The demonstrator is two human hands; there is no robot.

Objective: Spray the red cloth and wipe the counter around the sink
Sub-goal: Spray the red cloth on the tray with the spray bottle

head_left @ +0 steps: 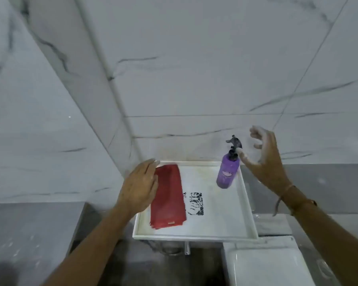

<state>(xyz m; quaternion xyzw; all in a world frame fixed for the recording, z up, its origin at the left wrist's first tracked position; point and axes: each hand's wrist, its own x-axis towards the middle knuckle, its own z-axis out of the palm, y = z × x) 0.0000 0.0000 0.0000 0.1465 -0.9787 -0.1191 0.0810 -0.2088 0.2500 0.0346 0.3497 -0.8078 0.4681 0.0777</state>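
A folded red cloth (168,198) lies flat on the left side of a white square tray (223,215). My left hand (140,186) hovers open at the cloth's left edge, fingers overlapping its far corner. A purple spray bottle (227,171) with a black trigger head stands at the tray's far right corner. My right hand (265,159) is open just right of the bottle's head, fingers spread and curled, thumb close to the nozzle neck without gripping it.
Marble-patterned wall tiles (194,69) rise behind and to the left. A grey ledge (318,182) runs along the right wall. A white toilet cistern lid (267,265) sits below the tray's right side. A black print (194,203) marks the tray's middle.
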